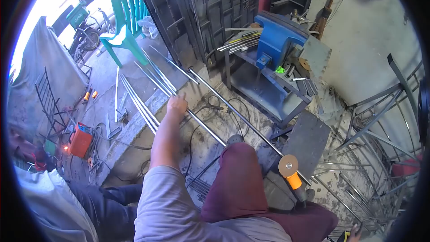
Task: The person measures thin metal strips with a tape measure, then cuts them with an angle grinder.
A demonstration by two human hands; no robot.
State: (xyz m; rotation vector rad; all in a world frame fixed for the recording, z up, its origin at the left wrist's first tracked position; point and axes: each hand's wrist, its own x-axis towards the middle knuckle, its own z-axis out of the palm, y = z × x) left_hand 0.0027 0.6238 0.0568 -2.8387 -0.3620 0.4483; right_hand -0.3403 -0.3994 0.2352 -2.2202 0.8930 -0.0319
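Note:
My left hand (178,104) reaches forward and is closed around a long shiny metal tube (206,127). More thin tubes (139,103) lie to its left across the concrete ledge. At the bottom right edge, my right hand (355,232) shows only in part, with its fingers around a small yellow-and-black object (344,236), mostly cut off by the frame. An orange angle grinder (293,180) with a brown cutting disc rests by my right leg, disc up. Beside it a long dark metal tube (242,118) runs diagonally over the floor.
A blue bench vise (280,40) stands on a metal stand (268,101) ahead. A green plastic chair (123,22) is at the upper left. A red welding machine (80,140) and cables lie left. Another person's leg (105,204) is close beside me. Bent metal frames (380,116) lean right.

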